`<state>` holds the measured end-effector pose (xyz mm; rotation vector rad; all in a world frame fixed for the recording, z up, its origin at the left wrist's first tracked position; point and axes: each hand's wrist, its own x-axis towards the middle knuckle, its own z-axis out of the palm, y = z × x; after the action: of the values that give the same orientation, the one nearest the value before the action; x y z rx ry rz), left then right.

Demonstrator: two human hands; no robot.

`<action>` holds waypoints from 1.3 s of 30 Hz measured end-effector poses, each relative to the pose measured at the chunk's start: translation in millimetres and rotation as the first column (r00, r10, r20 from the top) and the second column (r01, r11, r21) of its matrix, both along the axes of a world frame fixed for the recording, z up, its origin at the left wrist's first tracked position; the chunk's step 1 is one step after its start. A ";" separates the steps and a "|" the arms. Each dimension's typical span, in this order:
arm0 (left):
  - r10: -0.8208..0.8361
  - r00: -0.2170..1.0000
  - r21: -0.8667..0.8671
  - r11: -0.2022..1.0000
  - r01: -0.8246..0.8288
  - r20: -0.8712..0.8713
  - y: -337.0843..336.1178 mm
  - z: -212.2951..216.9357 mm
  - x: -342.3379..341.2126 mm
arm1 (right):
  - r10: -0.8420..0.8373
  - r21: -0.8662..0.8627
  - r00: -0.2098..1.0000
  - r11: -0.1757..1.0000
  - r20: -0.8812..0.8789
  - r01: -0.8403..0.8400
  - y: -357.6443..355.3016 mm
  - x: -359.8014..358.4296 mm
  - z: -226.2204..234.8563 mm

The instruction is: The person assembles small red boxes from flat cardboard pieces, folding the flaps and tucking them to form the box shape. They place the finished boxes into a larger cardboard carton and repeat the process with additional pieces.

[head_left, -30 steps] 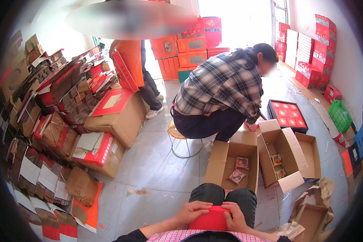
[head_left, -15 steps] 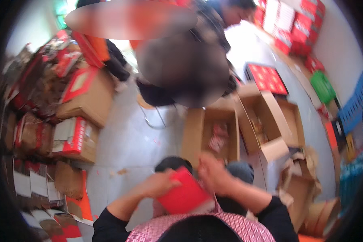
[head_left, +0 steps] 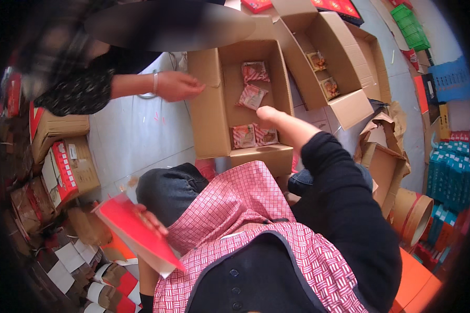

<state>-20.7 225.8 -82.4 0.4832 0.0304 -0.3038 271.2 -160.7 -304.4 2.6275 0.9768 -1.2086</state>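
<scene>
At lower left my left hand [head_left: 152,221] grips a flat red paper box or bag [head_left: 136,227] with a white edge, its fingers showing along one face. My right hand [head_left: 270,117] reaches into an open cardboard carton [head_left: 206,117], just beside a pink-and-white wrapped packet [head_left: 253,97]. Its fingers point down and are hidden, so whether it grips anything is unclear. One more wrapped packet [head_left: 255,71] lies at the carton's far end. Two others, a left one [head_left: 243,136] and a right one [head_left: 266,134], sit side by side at its near end.
A co-worker's hand [head_left: 180,86] hovers left of the carton. Another open carton [head_left: 318,47] with small packets stands to the right. Torn cardboard [head_left: 384,167] and a round brown tub [head_left: 411,216] lie at right. Stacked boxes [head_left: 70,164] line the left.
My right hand has left my lap and moved forward into the carton. My left hand has carried the red item to the left. The co-worker's arm now extends beside the carton.
</scene>
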 end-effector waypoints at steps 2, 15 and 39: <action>-0.028 0.995 -0.057 0.998 0.022 -0.101 -3.3 19.2 8.8 | -0.187 -0.020 0.982 0.982 0.009 0.188 5.2 -15.6 -32.5; 0.189 0.979 0.080 0.980 -0.182 -0.081 -34.1 26.1 13.8 | -0.345 0.026 0.938 0.938 -0.019 0.345 -20.5 -6.5 14.3; 0.291 0.952 0.175 0.937 -0.303 0.095 -136.4 79.1 8.1 | -0.017 0.681 0.699 0.247 0.715 -0.690 61.0 -177.6 482.3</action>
<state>-12.6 89.3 -3.3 0.6670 0.0662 0.0143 93.6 -99.7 177.9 2.6638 2.4502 0.6573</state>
